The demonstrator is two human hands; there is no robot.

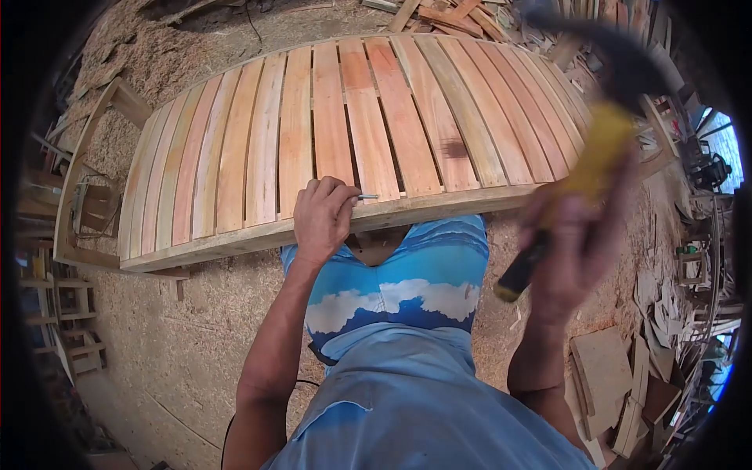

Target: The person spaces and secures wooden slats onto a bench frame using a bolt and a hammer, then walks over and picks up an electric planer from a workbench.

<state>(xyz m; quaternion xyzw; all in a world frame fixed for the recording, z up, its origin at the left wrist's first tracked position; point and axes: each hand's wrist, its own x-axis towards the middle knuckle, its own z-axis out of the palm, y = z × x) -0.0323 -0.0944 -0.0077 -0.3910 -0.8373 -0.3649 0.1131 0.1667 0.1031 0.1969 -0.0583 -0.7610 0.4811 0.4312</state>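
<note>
Left hand (323, 215): pinching slim nail (368, 196), slats' (329, 117) six-o'clock edge
Right hand (576, 235): clasping blurred hammer (601, 141), likely head-heavy; hold low

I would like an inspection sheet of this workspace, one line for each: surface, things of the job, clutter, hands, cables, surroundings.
Surface: slatted wooden panel, narrow gaps between slats; dark mark on one slat.
Job's things: nail at the panel's near edge; hammer raised, blurred.
Clutter: offcuts at lower right, scrap wood beyond the panel.
Hands: left hand pinches the nail; right hand grips the hammer's handle.
Cables: thin dark cord beside the left forearm; where it leads cannot be told.
Surroundings: floor strewn with shavings; wooden frame at the panel's left end.
</note>
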